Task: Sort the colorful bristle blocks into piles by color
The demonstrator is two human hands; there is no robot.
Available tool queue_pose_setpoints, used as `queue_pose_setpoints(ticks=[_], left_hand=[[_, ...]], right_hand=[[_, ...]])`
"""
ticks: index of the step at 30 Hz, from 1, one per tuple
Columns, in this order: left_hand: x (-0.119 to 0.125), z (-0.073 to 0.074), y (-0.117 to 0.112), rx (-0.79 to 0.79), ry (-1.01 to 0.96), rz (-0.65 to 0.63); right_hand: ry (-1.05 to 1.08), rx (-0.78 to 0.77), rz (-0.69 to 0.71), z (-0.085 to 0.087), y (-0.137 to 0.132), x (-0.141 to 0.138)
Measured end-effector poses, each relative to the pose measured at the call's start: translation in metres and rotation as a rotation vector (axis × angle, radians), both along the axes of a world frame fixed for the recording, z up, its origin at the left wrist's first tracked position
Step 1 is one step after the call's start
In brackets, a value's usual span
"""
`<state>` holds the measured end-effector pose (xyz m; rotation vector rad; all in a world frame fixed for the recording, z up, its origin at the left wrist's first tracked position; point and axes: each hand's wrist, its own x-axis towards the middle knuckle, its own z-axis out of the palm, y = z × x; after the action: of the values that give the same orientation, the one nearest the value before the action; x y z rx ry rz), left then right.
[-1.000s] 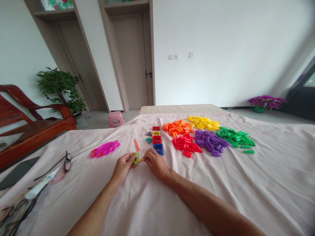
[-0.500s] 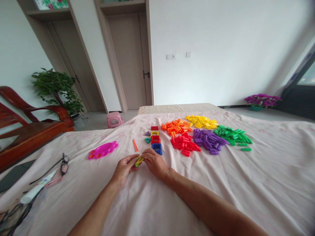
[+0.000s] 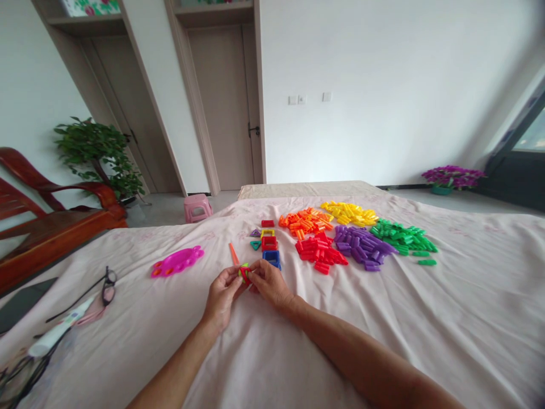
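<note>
Both my hands meet over the pink bedsheet (image 3: 298, 352) and pinch a small toy piece (image 3: 244, 274) that shows green and red. My left hand (image 3: 224, 293) grips it from the left with curled fingers. My right hand (image 3: 268, 283) grips it from the right. Just beyond lie a blue square frame (image 3: 272, 258), a red square frame (image 3: 269, 242), a yellow frame (image 3: 267, 232), a small red frame (image 3: 267, 223), two small triangles (image 3: 255, 244) and an orange stick (image 3: 234, 254). Piles of red (image 3: 320, 251), orange (image 3: 304, 220), yellow (image 3: 349, 212), purple (image 3: 361, 241) and green (image 3: 402, 235) sticks lie farther right.
A pink paw-shaped tray (image 3: 177, 262) lies to the left, with glasses (image 3: 104, 286), a tube (image 3: 55, 334) and cables (image 3: 19, 375) near the bed's left edge. A wooden chair (image 3: 46, 218), a plant (image 3: 96, 150) and a pink stool (image 3: 198, 207) stand on the floor beyond.
The piece between my fingers showed green with a yellow stick; now it shows red and green. My hands have drawn closer together and lifted slightly.
</note>
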<state>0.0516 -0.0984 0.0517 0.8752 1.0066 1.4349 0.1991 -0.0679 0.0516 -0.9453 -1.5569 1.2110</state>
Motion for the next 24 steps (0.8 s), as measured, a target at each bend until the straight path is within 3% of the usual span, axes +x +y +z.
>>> queue_pose_setpoints(ticks=[10, 15, 17, 24], left_hand=[[0.005, 0.005, -0.002, 0.011, 0.066, -0.002], [0.005, 0.006, -0.002, -0.009, 0.147, 0.093], [0.003, 0.006, -0.002, -0.003, 0.165, 0.13], [-0.002, 0.009, -0.002, 0.046, 0.299, 0.122]], right_hand=[[0.031, -0.056, -0.089, 0.01, -0.003, -0.002], [0.019, -0.032, -0.092, 0.011, -0.005, -0.002], [-0.006, 0.034, -0.104, 0.01, -0.005, 0.0], [-0.312, 0.499, -0.145, 0.01, -0.003, 0.01]])
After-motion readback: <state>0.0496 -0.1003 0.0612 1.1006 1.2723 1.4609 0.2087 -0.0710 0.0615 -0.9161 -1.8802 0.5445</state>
